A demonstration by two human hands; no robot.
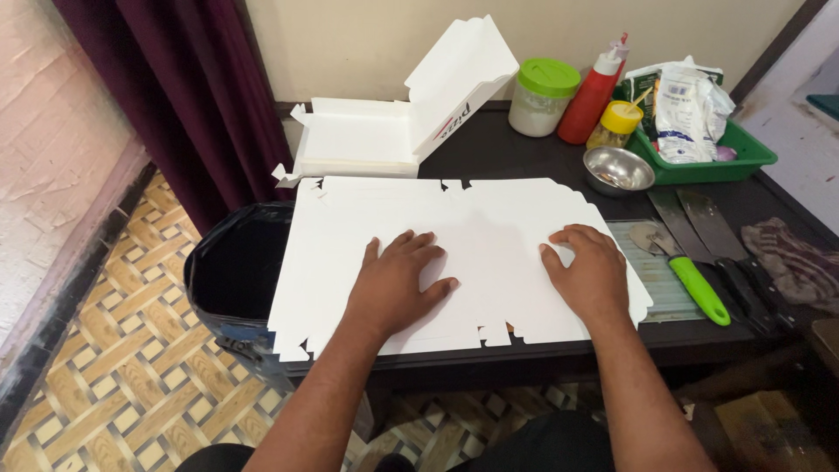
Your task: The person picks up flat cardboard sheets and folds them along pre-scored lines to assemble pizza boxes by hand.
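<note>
A flat, unfolded white cardboard box blank [489, 227] lies on the dark table [524, 144], its left part hanging over the table's edge. My left hand [398, 284] rests palm down on the blank's middle, fingers spread. My right hand [590, 271] presses flat on the blank's right part, near its edge. Neither hand holds anything. Behind the blank stands a folded white box [358, 140] with its lid [459, 79] raised.
A black bin [232, 267] sits left of the table under the blank's overhang. At the right lie a green-handled cutter [690, 275], dark knives [712, 227] and a cloth [795, 258]. Behind are a steel bowl [618, 169], jars, a red bottle [594, 100] and a green tray [743, 157].
</note>
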